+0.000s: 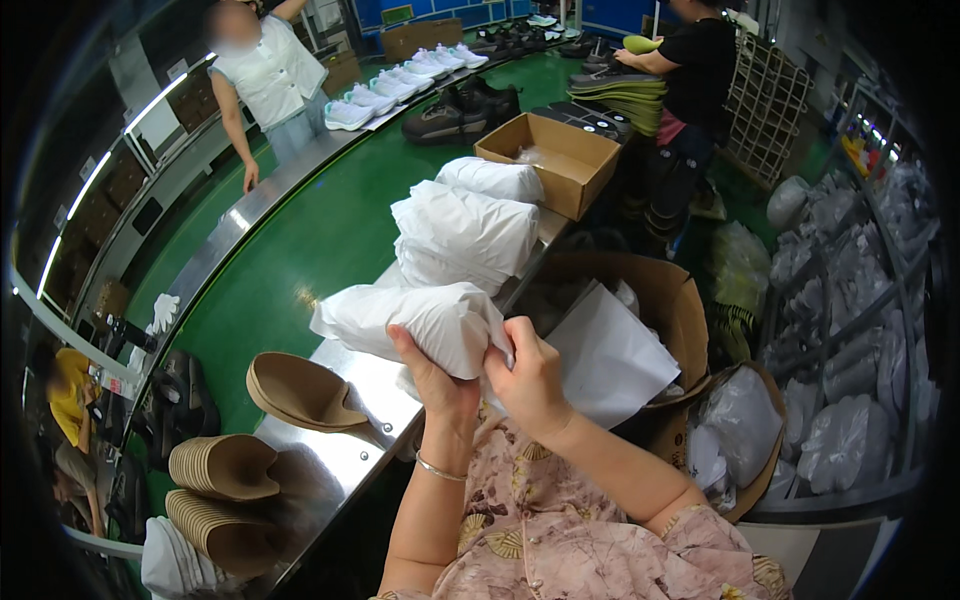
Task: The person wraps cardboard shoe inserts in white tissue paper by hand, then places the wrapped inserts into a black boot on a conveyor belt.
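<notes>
My left hand (435, 375) supports a white paper-wrapped bundle (405, 322) from below, its thumb pressed along the near side. At the bundle's right end, the fingers of my right hand (529, 371) pinch a loose edge of the white paper. What the paper encloses is hidden. Just beyond lie more white paper-wrapped bundles (465, 232), stacked close together on the metal edge of the table. A single curved brown cardboard insert (300, 390) rests on the metal surface (330, 442) left of my hands. Nested stacks of similar inserts (217, 465) stand nearer the lower left.
An open cardboard box (577, 157) sits behind the bundles. White paper sheets (611, 356) lie over a large carton (682, 315) at my right. White sneakers (405, 79) line the far side of the green conveyor (300, 247). Other people stand across it and at upper right.
</notes>
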Motion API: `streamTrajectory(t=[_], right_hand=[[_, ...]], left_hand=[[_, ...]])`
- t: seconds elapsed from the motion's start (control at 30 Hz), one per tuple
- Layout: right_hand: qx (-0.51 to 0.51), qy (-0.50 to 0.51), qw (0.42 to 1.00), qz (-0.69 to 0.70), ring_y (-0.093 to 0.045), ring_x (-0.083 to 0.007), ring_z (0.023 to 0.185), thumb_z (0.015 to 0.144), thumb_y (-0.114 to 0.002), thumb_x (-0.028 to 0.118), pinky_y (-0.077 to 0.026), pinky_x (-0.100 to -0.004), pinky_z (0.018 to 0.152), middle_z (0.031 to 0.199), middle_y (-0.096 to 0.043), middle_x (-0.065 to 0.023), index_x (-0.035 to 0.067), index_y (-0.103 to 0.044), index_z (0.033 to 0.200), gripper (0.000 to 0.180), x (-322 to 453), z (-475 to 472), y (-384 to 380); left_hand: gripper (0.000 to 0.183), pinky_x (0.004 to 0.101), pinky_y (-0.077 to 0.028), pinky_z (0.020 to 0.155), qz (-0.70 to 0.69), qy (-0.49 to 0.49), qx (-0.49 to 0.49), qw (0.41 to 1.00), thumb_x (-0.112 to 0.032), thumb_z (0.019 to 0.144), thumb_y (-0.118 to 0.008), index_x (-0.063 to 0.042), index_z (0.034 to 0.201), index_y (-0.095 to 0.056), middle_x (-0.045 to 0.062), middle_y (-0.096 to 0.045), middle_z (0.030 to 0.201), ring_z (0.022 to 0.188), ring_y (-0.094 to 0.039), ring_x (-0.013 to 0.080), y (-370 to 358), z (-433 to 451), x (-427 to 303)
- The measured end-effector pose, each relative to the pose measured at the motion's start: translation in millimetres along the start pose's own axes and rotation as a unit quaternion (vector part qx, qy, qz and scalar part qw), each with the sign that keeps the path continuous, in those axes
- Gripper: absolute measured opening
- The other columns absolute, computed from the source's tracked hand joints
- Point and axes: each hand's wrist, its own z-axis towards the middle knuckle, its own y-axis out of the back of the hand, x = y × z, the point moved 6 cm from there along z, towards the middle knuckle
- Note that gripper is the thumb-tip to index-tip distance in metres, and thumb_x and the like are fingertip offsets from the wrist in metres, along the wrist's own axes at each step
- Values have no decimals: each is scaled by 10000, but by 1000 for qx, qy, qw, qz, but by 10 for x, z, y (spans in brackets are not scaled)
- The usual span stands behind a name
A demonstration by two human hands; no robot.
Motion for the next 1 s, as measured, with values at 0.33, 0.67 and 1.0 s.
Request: streamTrajectory(t=[0.33, 0.67, 1.0], right_hand=[[4, -335, 692, 639, -593, -127, 809, 872, -569, 41, -492, -258, 740, 914, -620, -68, -10, -572, 965, 106, -213, -322, -361], [91, -371, 719, 581, -589, -154, 873, 872, -564, 71, -488, -291, 804, 964, -619, -80, 9, -574, 1013, 155, -262, -268, -363], [86, -360, 477, 797, -475, -184, 1165, 891, -565, 198, -384, -368, 1001, 1221, -540, -25, 130, -507, 1236, 356, -61, -309, -450]], left_hand=[[805, 368, -466, 835, -54, 53, 115, 990, -736, 800, -349, -44, 1201, -446, 201, -564, 1061, 965, -558, 303, -110, -46, 69], [892, 423, -446, 880, -85, 71, 108, 988, -749, 749, -426, -15, 1255, -396, 224, -537, 1101, 983, -545, 341, -117, -59, 69], [999, 422, -466, 886, -121, 128, 143, 974, -784, 707, -418, 8, 1310, -331, 198, -540, 1127, 1037, -556, 332, -27, -115, 127]])
